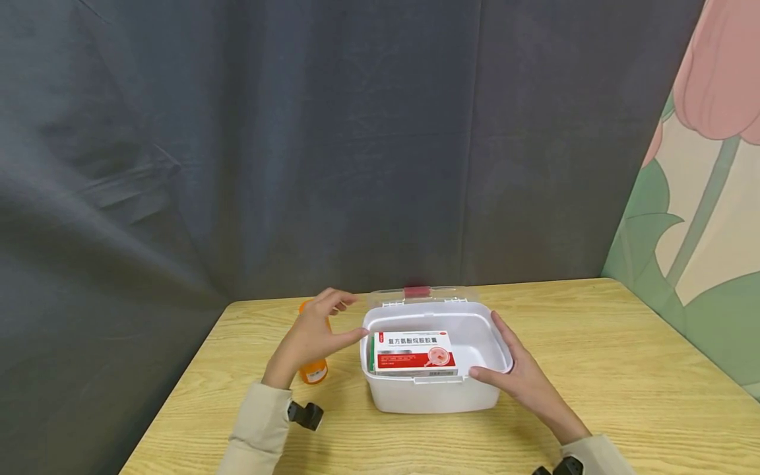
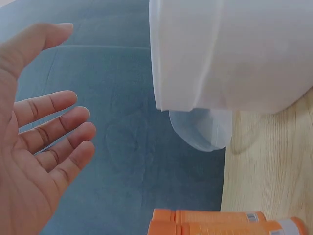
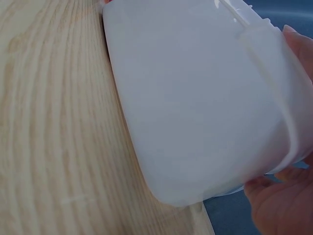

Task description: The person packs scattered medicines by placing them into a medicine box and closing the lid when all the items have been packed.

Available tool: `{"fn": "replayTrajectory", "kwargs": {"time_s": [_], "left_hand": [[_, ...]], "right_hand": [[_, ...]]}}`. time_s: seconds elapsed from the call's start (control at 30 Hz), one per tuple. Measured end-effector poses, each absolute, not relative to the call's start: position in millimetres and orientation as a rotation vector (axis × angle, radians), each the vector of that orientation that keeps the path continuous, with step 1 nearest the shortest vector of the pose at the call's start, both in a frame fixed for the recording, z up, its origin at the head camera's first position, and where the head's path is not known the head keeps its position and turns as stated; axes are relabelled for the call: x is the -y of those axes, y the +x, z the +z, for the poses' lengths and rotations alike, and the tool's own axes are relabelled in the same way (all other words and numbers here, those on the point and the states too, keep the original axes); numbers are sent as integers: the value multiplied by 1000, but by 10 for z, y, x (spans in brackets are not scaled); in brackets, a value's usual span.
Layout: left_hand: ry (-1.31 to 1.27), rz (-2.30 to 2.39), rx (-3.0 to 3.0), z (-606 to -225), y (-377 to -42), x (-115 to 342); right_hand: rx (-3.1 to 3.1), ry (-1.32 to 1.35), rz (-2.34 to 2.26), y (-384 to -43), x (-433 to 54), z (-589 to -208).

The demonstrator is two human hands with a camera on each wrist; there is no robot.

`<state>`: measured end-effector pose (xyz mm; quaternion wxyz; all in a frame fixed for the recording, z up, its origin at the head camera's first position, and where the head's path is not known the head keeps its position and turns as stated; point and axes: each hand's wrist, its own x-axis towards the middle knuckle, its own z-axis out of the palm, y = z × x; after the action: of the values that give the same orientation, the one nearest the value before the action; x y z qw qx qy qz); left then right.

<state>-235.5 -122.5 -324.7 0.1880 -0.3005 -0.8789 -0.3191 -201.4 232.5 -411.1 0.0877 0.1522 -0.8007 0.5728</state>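
A white plastic storage box (image 1: pixel 433 398) stands upright on the table, its clear lid (image 1: pixel 382 298) swung back behind it. Inside, at the left, lie a white and red medicine carton (image 1: pixel 412 344) and a green one (image 1: pixel 372 356), mostly hidden by it. My right hand (image 1: pixel 527 377) holds the box's right end, thumb over the front rim and fingers along the side. With fingers spread, my left hand (image 1: pixel 311 338) hovers by the left rim and holds nothing; the left wrist view shows its bare palm (image 2: pixel 24 161). Two orange bottles (image 2: pixel 220 217) stand beside the box, largely behind that hand in the head view.
The wooden table (image 1: pixel 623 369) reaches past the box on both sides. A dark cloth (image 1: pixel 368 152) hangs along its back and left. On the right is a wall painted with flowers (image 1: pixel 712 218).
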Motion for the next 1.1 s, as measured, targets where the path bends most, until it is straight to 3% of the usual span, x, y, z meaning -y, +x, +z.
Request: {"fn": "replayTrajectory", "kwargs": {"time_s": [1.1], "left_hand": [[-539,-1125,2162,-3518,-2295,1712]], "right_hand": [[2386,426,1716,-2022,-2316,-4090]]}}
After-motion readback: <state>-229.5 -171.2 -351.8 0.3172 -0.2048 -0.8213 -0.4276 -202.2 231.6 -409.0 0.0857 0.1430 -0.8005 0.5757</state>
